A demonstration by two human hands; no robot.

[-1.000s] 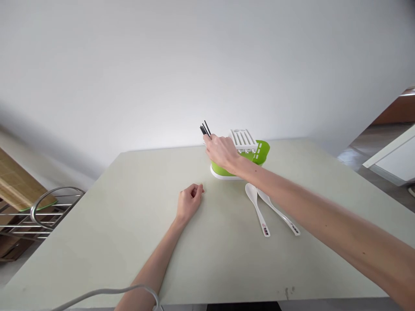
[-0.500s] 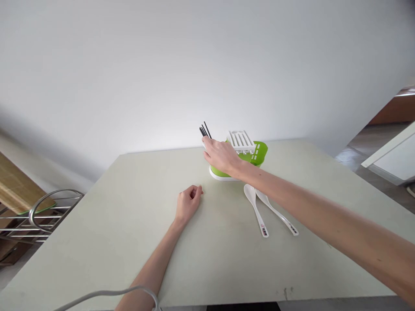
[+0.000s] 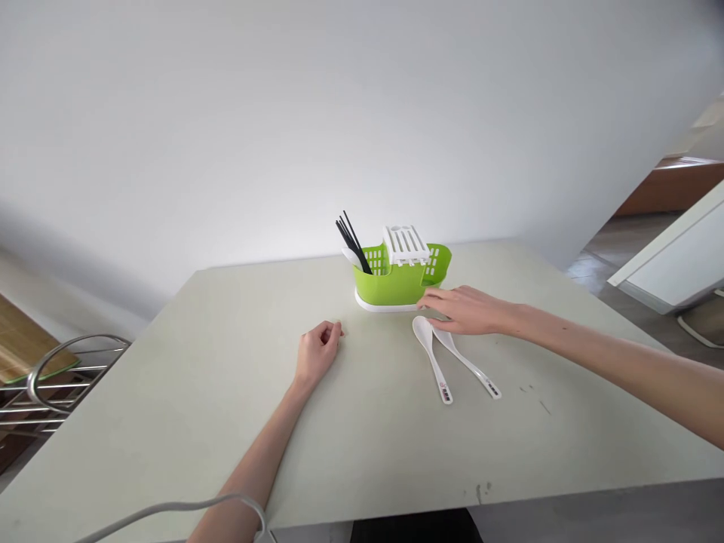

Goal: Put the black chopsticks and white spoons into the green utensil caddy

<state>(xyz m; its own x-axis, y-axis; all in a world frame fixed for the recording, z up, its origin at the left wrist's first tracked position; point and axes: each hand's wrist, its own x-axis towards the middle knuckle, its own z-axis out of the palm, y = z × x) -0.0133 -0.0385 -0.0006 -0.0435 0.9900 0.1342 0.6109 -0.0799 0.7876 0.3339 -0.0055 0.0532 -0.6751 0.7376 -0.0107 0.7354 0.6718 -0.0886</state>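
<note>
My right hand [image 3: 464, 309] is over the bowl ends of two white spoons, its fingers stretched out and a little apart, holding nothing that I can see. The left-hand spoon [image 3: 433, 362] lies beside the other spoon [image 3: 472, 366], whose bowl is partly hidden by my fingers. Just behind stands a green cutlery basket [image 3: 390, 289] with a white base and a slotted white rack [image 3: 406, 245] across it. Several black chopsticks [image 3: 351, 240] and a white utensil end [image 3: 351, 257] lean out of its left compartment. On the table rests my left hand [image 3: 317, 353], closed in a loose fist.
The pale table [image 3: 362, 445] backs onto a white wall. A grey cable [image 3: 170, 510] crosses the near left edge over my left forearm. At far left is a metal rack [image 3: 50, 385] with a wooden board [image 3: 28, 343].
My right hand has left the chopsticks at the basket's left end and moved right and nearer, to the spoons. My left hand keeps its place on the table. The view has shifted slightly.
</note>
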